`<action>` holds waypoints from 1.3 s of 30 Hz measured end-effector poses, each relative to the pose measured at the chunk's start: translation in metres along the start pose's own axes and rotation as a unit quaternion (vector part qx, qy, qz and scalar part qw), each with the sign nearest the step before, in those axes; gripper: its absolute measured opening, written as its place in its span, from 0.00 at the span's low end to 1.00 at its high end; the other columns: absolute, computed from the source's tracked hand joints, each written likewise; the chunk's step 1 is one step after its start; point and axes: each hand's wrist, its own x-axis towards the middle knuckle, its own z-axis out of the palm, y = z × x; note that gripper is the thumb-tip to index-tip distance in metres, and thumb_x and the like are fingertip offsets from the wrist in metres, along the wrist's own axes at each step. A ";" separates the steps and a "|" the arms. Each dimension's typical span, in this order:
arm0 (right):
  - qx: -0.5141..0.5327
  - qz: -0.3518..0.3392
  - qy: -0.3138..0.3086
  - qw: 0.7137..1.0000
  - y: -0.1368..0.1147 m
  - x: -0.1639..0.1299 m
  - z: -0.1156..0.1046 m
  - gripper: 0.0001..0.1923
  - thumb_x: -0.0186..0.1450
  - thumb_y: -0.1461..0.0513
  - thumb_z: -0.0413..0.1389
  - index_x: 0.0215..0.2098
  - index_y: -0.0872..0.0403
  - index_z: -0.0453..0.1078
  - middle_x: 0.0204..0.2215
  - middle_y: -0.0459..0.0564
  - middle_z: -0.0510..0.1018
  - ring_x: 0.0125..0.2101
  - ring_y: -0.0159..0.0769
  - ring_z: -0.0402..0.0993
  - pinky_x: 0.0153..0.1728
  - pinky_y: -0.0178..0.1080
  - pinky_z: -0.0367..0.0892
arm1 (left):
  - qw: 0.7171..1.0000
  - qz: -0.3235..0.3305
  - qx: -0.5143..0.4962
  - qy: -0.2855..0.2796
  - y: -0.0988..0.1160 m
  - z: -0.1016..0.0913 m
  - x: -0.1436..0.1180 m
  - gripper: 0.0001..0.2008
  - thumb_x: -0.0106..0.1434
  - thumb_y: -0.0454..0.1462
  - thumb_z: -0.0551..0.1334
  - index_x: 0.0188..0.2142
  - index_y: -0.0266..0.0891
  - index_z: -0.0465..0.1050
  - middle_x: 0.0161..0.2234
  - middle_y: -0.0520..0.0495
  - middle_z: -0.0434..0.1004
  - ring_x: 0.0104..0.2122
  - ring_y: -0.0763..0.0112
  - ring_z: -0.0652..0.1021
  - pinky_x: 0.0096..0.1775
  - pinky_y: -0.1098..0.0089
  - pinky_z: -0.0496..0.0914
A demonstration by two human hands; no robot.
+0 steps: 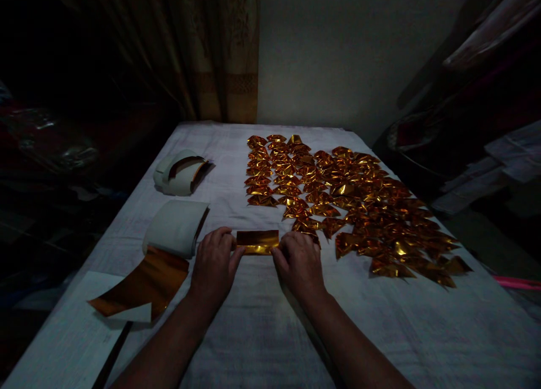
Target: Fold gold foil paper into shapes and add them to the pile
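Note:
My left hand (pixel 214 260) and my right hand (pixel 299 262) lie on a white cloth-covered table (pixel 270 332), each pinching one end of a small gold foil strip (pixel 257 241) stretched flat between them. Past and to the right of my right hand spreads a large cluster of folded gold foil triangles (pixel 346 200), laid in rough rows. The nearest triangles sit just behind my right knuckles.
Left of my left hand a curled roll of gold foil with white backing (pixel 174 230) trails a loose gold sheet (pixel 143 284) toward the table's left edge. A second curled roll (pixel 181 172) lies farther back. A curtain and wall stand behind; dark clutter flanks both sides.

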 end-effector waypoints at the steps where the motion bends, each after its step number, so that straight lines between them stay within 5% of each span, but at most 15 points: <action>1: -0.001 0.000 0.000 1.000 0.000 0.000 0.000 0.06 0.66 0.60 0.58 0.32 0.51 0.67 0.36 0.49 0.76 0.40 0.43 0.67 0.39 0.42 0.55 | 1.000 0.022 0.000 0.009 0.005 -0.001 -0.002 0.07 0.69 0.38 0.58 0.41 0.39 0.74 0.47 0.38 0.76 0.48 0.53 0.75 0.49 0.52 0.70; 7: 0.005 -0.008 0.004 1.000 0.003 -0.001 0.002 0.06 0.66 0.61 0.58 0.31 0.51 0.67 0.36 0.48 0.75 0.40 0.42 0.67 0.39 0.41 0.54 | 0.975 0.207 -0.056 -0.064 0.034 0.002 -0.018 0.18 0.72 0.38 0.53 0.58 0.37 0.69 0.54 0.41 0.78 0.56 0.58 0.74 0.58 0.54 0.68; 23: 0.017 -0.010 0.004 1.000 0.004 -0.002 0.002 0.02 0.67 0.60 0.56 0.37 0.51 0.69 0.38 0.49 0.76 0.41 0.42 0.68 0.41 0.42 0.56 | 0.970 0.194 -0.041 -0.144 0.022 0.007 -0.027 0.24 0.72 0.42 0.54 0.65 0.39 0.61 0.62 0.41 0.70 0.63 0.58 0.69 0.61 0.51 0.67; 30: 0.014 -0.020 0.016 1.000 0.000 -0.003 -0.001 0.04 0.67 0.64 0.56 0.40 0.51 0.71 0.40 0.50 0.78 0.43 0.43 0.69 0.42 0.42 0.58 | 0.974 0.190 0.003 -0.120 0.002 -0.003 -0.033 0.22 0.74 0.41 0.52 0.64 0.37 0.63 0.62 0.41 0.70 0.63 0.59 0.69 0.61 0.53 0.67; 35: 0.011 -0.134 0.056 0.989 -0.003 -0.008 0.002 0.09 0.70 0.65 0.54 0.44 0.52 0.74 0.48 0.52 0.79 0.50 0.42 0.70 0.49 0.44 0.61 | 0.976 0.191 0.011 -0.101 -0.001 -0.002 -0.035 0.21 0.73 0.39 0.52 0.63 0.37 0.65 0.61 0.41 0.71 0.62 0.59 0.71 0.61 0.53 0.68; 39: 0.005 -0.235 -0.039 0.971 -0.011 -0.015 0.003 0.16 0.73 0.62 0.50 0.57 0.54 0.71 0.58 0.52 0.75 0.59 0.41 0.67 0.60 0.46 0.58 | 0.977 0.193 0.008 -0.095 -0.001 0.000 -0.035 0.22 0.73 0.39 0.52 0.64 0.36 0.64 0.61 0.41 0.71 0.61 0.59 0.71 0.61 0.53 0.68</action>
